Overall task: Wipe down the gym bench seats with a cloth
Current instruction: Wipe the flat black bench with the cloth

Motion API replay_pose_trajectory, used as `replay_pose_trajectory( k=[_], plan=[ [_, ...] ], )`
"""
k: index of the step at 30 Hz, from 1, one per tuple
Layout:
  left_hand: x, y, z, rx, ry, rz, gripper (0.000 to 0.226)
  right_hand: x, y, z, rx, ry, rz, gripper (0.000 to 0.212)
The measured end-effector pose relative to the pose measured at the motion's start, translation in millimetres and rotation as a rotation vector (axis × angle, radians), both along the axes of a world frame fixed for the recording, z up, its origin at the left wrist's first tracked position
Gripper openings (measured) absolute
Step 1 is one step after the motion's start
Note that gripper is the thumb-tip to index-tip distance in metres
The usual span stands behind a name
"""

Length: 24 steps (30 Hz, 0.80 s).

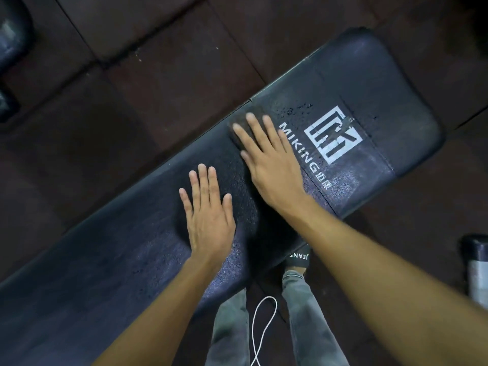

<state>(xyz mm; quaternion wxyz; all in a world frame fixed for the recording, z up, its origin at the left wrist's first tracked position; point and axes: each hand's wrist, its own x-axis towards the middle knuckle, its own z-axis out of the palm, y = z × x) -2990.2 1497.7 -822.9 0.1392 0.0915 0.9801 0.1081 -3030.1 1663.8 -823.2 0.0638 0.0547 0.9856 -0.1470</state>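
The floor [163, 83] consists of dark rubber tiles divided by straight seams, with pale specks along one seam. A dark padded cushion [12, 40] occupies the upper left corner. A metal bottle [478, 270] stands at the right edge. Lighting is dim.

- Bench [383, 75]: dark padded cover, leather-like, with a fine pebbled grain and a dull sheen. Wet beads speckle it beside the logo.
- Logo [332, 133]: white print, flat and matt, scuffed in places.
- Cloth [241, 116]: dark, matt fabric, hard to tell from the pad under it.
- Floor [171, 62]: dark rubber-like tiles, matt and slightly rough, with open seams.
- Trousers [303, 313]: grey, faded, denim-like cloth.
- Cord [254, 326]: white and smooth.
- Flask [478, 273]: silvery metal-looking body with a dull shine and a glossy dark cap.
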Motion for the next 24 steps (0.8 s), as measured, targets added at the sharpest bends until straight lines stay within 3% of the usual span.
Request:
replay_pose_trajectory(
  k=[6,10,12,16,18,21,24],
  plan=[
    [0,16,5,-0.001,-0.006,0.086,0.059,114,22,12,0.010,-0.066,-0.106,0.055],
    [-1,41,10,0.053,0.006,0.015,0.057,126,26,9,-0.026,-0.062,-0.117,0.054],
    [-2,55,11,0.073,0.017,0.001,0.056,121,28,9,-0.120,-0.002,-0.159,0.050],
    [-6,70,11,0.091,0.013,0.006,0.056,114,36,25,-0.498,0.144,-0.309,0.047],
    [-8,74,12,0.091,0.013,-0.011,0.055,105,46,39,-0.569,0.186,-0.350,0.048],
    [-16,79,11,0.091,0.028,-0.017,0.055,83,71,44,-0.466,0.244,-0.323,0.051],
    [-27,87,8,0.075,0.048,-0.022,0.056,51,90,27,-0.292,0.148,-0.180,0.049]
  ],
)
